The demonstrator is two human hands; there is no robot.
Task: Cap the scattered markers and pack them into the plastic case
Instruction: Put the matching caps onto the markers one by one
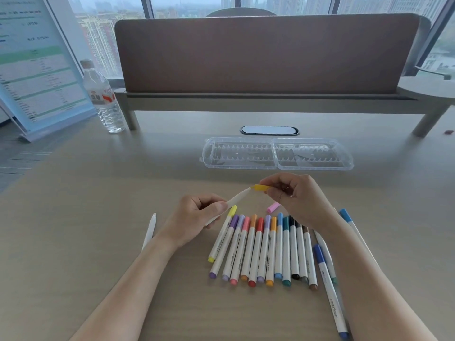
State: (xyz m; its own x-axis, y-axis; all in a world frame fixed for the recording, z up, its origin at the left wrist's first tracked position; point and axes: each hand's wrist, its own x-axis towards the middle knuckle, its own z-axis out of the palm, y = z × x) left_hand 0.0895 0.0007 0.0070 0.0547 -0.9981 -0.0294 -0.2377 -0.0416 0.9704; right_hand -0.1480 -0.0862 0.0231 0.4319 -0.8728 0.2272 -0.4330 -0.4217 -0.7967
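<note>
My left hand (pixel 197 215) grips a white uncapped marker (pixel 236 199), its tip pointing up and right. My right hand (pixel 295 195) pinches a yellow cap (pixel 260 188) right at that tip. Below my hands several capped markers (pixel 263 249) lie side by side in a row on the table. A loose pink cap (pixel 273 207) lies just above the row. One uncapped white marker (pixel 149 231) lies alone at the left. More blue-capped markers (pixel 328 289) lie under my right forearm. The clear plastic case (pixel 277 153) stands open and empty beyond my hands.
A water bottle (pixel 103 99) stands at the back left beside a tilted printed board (pixel 37 67). A brown desk divider (pixel 266 52) on a raised shelf closes off the back. An oval cable port (pixel 269 130) sits behind the case.
</note>
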